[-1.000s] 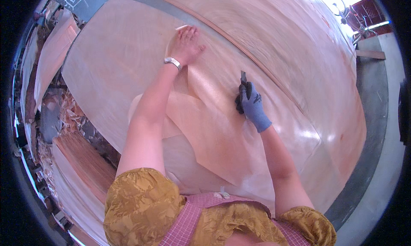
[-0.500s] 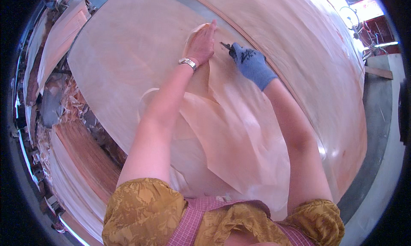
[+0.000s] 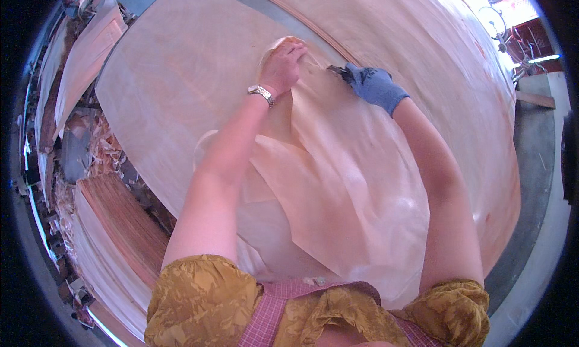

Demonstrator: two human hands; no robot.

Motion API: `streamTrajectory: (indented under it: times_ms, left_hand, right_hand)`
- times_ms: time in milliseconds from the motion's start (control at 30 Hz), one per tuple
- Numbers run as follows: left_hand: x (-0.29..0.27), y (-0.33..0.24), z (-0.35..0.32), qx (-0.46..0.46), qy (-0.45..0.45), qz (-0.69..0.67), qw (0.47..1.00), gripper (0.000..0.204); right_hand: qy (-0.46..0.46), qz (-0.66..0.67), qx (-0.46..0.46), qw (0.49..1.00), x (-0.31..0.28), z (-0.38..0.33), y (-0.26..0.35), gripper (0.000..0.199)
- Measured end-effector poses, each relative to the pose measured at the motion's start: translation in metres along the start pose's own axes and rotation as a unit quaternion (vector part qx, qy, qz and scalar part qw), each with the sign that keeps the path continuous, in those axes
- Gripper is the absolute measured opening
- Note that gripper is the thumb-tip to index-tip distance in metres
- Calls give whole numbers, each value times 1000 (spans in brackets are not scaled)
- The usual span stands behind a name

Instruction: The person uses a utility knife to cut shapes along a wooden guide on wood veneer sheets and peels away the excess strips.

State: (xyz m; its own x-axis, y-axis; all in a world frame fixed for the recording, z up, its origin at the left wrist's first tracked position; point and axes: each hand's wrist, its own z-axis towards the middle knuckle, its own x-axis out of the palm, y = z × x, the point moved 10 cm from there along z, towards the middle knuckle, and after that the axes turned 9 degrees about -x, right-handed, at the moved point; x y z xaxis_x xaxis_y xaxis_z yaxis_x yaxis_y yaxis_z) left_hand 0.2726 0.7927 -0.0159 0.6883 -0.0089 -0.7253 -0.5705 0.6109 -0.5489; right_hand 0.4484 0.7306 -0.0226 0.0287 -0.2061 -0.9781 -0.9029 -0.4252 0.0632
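1. Two short, puffed sleeves of a mustard-yellow patterned top [image 3: 199, 299] lie nearest, with a pink checked apron [image 3: 268, 311] worn over it.
2. To the left of the left arm, a reddish-brown stack of thin layered sheets [image 3: 123, 220] lies at a slant, with curled, peach-coloured shreds [image 3: 104, 148] heaped just beyond it.
3. In front of the person, between the two arms, spreads a thin, pale peach sheet that looks like wood veneer [image 3: 386, 220]; it is rippled and creased, and its near part overlaps other pale layers.
4. A silver metal-link wristwatch [image 3: 260, 94] circles the left wrist.
5. The left grip [image 3: 282, 68], a bare hand, rests at the far end of the peach sheet, fingers bent by its raised, curling edge; whether they pinch that edge, I cannot tell.
6. The right grip [image 3: 375, 86], in a blue-grey knitted glove with dark markings, is clenched around a dark, slim hand tool [image 3: 339, 72], whose tip points left toward the bare hand, near it but apart.
7. Beneath and to the left lies a broad, smooth, pale pinkish sheet [image 3: 175, 63].
8. Past a grey strip [image 3: 247, 0] rises a wide pile of similar pale sheets [image 3: 416, 57], its layered edge facing the hands.
9. Farthest, at upper right, stands a bicycle [image 3: 494, 24], partly lost in glare.
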Motion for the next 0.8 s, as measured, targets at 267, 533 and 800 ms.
streamTrajectory:
  times_ms: [267, 533, 800]
  left_hand:
    - [4, -5, 0, 29, 30, 43, 998, 33]
    - [-7, 7, -3, -29, 12, -22, 999, 45]
    - [-11, 7, -1, -58, 24, -127, 990, 50]
  right_hand:
    - [71, -44, 63, 995, -3, -61, -35, 24]
    - [-129, 227, 36, 965, -32, -26, 38, 21]
    - [-66, 178, 131, 973, 6, 58, 87, 33]
